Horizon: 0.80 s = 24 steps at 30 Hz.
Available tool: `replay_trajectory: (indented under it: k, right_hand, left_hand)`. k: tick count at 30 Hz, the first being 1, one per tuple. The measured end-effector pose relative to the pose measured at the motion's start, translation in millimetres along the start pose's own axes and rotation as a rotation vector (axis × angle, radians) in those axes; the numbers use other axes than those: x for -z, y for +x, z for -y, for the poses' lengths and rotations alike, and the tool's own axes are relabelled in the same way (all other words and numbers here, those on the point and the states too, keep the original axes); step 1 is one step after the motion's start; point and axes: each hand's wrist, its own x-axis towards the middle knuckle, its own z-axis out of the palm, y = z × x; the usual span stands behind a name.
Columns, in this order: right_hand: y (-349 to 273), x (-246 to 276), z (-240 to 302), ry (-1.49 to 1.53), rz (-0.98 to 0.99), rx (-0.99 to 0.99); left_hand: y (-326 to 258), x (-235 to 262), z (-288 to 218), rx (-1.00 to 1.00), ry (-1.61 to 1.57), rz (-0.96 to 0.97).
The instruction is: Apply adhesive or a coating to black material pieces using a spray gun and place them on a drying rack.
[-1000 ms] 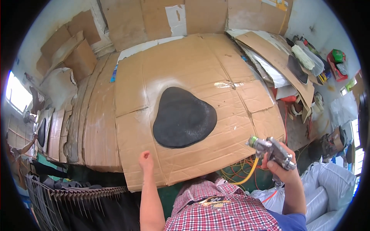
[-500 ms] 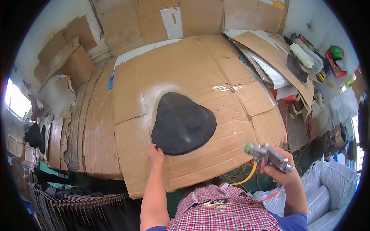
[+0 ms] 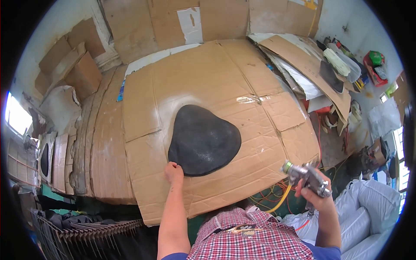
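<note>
A black, rounded-triangular pad (image 3: 203,141) lies flat on a large cardboard sheet (image 3: 208,73) in front of me. Whitish specks dust its lower middle, and a pale haze marks the cardboard around its upper left side. My left hand (image 3: 174,173) is closed on the pad's lower left edge, pinching it between thumb and fingers. Off to the right, beyond the near edge of the cardboard, my right hand (image 3: 315,190) grips a metal spray gun (image 3: 305,178). Its green-ringed nozzle end points left, and a yellow hose (image 3: 284,200) runs down from it.
Stacked cardboard pieces (image 3: 303,65) with a plastic bag and odds and ends lie at the back right. White sacks (image 3: 364,208) stand at lower right, beside coloured hoses on the floor. At lower left is a rack of dark pieces (image 3: 86,232). Cardboard panels (image 3: 225,21) line the back.
The spray gun has shifted slightly right and turned a little in my right hand. My left hand stays at the pad's edge. At far left, a dark shape beside the cardboard now looks narrower.
</note>
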Motion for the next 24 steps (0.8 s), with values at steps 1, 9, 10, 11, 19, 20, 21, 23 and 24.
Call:
replay_trajectory:
  k: [1,9,10,11,19,20,21,23,24]
  right_hand:
    - [5,0,1,-0.028,-0.028,0.012]
    - [-23,25,-7,-0.265,0.228,0.018]
    - [-21,24,-3,-0.264,0.231,0.017]
    - [-21,22,6,-0.19,0.139,-0.05]
    - [-13,13,-4,-0.117,0.256,-0.027]
    - [-12,4,-1,-0.017,0.143,0.003]
    - [-5,-4,0,-0.016,0.052,-0.016]
    - [7,4,-7,-0.118,-0.007,-0.054]
    - [13,4,-11,-0.131,0.033,-0.052]
  left_hand:
    - [3,-1,3,0.001,0.001,-0.004]
    - [12,-13,21,0.554,-1.0,0.275]
    - [11,-11,17,0.556,-0.999,0.273]
    - [7,-9,14,0.603,-1.041,0.225]
    - [1,-12,-11,0.54,-1.015,0.225]
    - [0,-11,-17,0.54,-1.073,0.218]
    - [3,-15,-22,0.537,-1.119,0.222]
    - [5,-1,-34,0.473,-1.321,0.408]
    - [17,5,-25,0.4,-1.396,0.479]
